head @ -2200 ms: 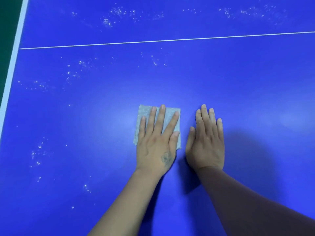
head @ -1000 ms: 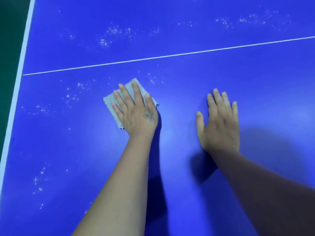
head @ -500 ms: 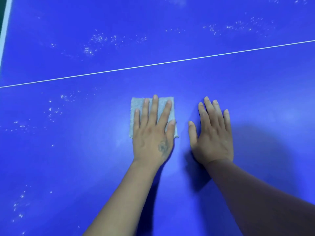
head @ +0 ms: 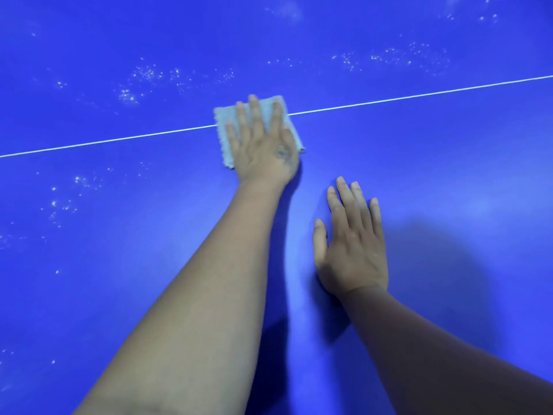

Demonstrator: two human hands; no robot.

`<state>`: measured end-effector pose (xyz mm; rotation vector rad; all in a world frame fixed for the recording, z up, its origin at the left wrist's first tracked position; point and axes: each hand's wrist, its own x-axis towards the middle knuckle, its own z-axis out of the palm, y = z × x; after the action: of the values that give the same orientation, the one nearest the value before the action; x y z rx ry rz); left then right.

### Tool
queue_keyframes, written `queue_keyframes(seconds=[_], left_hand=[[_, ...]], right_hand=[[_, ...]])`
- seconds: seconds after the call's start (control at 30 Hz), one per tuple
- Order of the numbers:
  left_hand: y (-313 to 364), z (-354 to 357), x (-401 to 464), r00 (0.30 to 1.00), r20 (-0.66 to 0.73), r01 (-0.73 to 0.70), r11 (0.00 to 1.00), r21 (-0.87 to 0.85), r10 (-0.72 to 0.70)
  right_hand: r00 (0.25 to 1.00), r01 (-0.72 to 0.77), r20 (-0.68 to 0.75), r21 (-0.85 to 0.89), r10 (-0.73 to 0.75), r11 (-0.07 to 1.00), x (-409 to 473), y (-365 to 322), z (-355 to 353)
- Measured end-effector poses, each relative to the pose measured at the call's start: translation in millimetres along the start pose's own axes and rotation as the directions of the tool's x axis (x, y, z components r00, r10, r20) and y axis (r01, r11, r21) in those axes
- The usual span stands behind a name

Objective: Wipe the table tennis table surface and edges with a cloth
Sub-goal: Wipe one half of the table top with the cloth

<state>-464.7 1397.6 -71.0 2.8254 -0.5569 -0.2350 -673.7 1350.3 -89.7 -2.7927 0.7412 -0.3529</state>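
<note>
Your left hand reaches far forward, arm extended, fingers straight and flat; your right hand lies flat, fingers spread.

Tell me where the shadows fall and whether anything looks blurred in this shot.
Head view: dark shadows lie on the blue table tennis table right of both forearms; the left hand and grey folded cloth look slightly motion-smeared; the right hand is sharper.

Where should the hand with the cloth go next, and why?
Probably forward and to the left: the left hand presses the cloth flat on the white line, and white specks lie just beyond it on the table.
</note>
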Motion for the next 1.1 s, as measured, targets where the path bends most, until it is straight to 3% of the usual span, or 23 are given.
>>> queue_keyframes(seconds=[0.13, 0.23, 0.37, 0.5, 0.6, 0.73, 0.8, 0.9, 1.0, 1.1], left_hand=[[17.5, 13.0, -32.0, 0.943, 0.048, -0.332, 0.941, 0.060, 0.329], [-7.4, 17.6, -63.9, 0.902, -0.009, -0.429, 0.899, 0.085, 0.431], [-54.1, 5.5, -110.5, 0.936, -0.027, -0.348, 0.933, 0.090, 0.351], [-118.7, -20.6, -116.9, 0.997, -0.048, -0.049, 0.997, 0.065, 0.052], [-145.0, -31.6, -86.4, 0.982, -0.107, 0.158, 0.987, 0.036, -0.154], [-130.4, -29.4, -36.1, 0.963, -0.123, 0.238, 0.971, -0.017, -0.238], [-111.2, -24.7, -20.3, 0.974, -0.098, 0.204, 0.979, -0.006, -0.203], [-87.5, -15.0, -27.8, 0.993, -0.107, 0.047, 0.998, 0.052, -0.041], [-75.4, -3.0, -70.0, 0.982, -0.139, -0.115, 0.990, 0.079, 0.125], [-80.5, -1.1, -135.5, 0.979, -0.107, -0.167, 0.983, 0.074, 0.174]], right_hand=[[1.000, 0.008, 0.021, -0.023, -0.007, 1.000, -0.3, 0.7, -2.4], [0.999, 0.004, 0.046, -0.033, -0.003, 0.999, 1.4, 0.2, -3.8], [0.999, 0.007, 0.041, -0.035, -0.006, 0.999, 2.0, 0.0, -3.2], [1.000, 0.005, 0.029, -0.022, -0.004, 1.000, 1.3, -0.5, -1.1], [1.000, 0.011, 0.016, -0.018, -0.011, 1.000, 1.1, 1.0, -1.7], [1.000, 0.019, 0.015, -0.022, -0.018, 1.000, 0.7, -0.3, -2.4], [1.000, 0.018, 0.022, -0.017, -0.017, 1.000, 1.5, -0.2, -2.2], [1.000, 0.028, 0.014, -0.006, -0.027, 1.000, 0.7, -0.1, -2.9], [0.999, 0.047, 0.007, -0.005, -0.047, 0.999, 2.2, -0.1, -4.2], [0.999, 0.038, 0.040, -0.042, -0.036, 0.998, 1.3, -1.3, -7.0]])
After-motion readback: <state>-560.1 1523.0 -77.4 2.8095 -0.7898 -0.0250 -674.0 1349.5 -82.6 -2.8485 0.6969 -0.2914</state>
